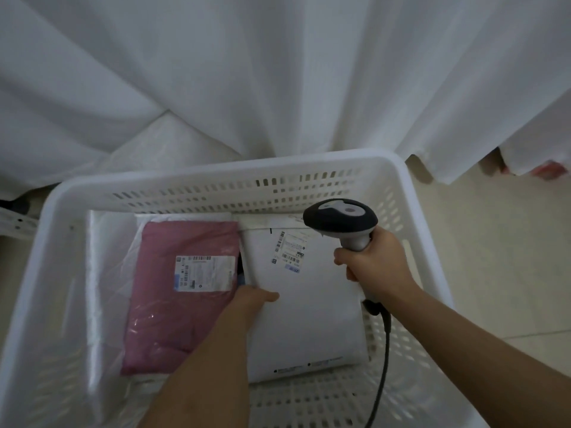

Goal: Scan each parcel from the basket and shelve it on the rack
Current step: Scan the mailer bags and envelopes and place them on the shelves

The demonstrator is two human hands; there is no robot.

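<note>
A white perforated basket [216,177] holds several parcels. A pink parcel [173,304] with a white label lies on the left, on top of a larger white bag [105,273]. To its right lies a white parcel [309,322] with a barcode label [289,251] near its far end. My left hand [253,299] grips the white parcel's left edge, thumb on top and fingers hidden beneath. My right hand [370,261] grips the handle of a grey and black barcode scanner [340,219], its head above the parcel's far right corner. The scanner's black cable [383,359] trails down.
White cloth [278,72] hangs in folds behind the basket. Beige tiled floor [494,257] shows to the right. Something red and white [550,169] peeks from under the cloth at the far right. A white perforated strip [15,223] sits at the left edge.
</note>
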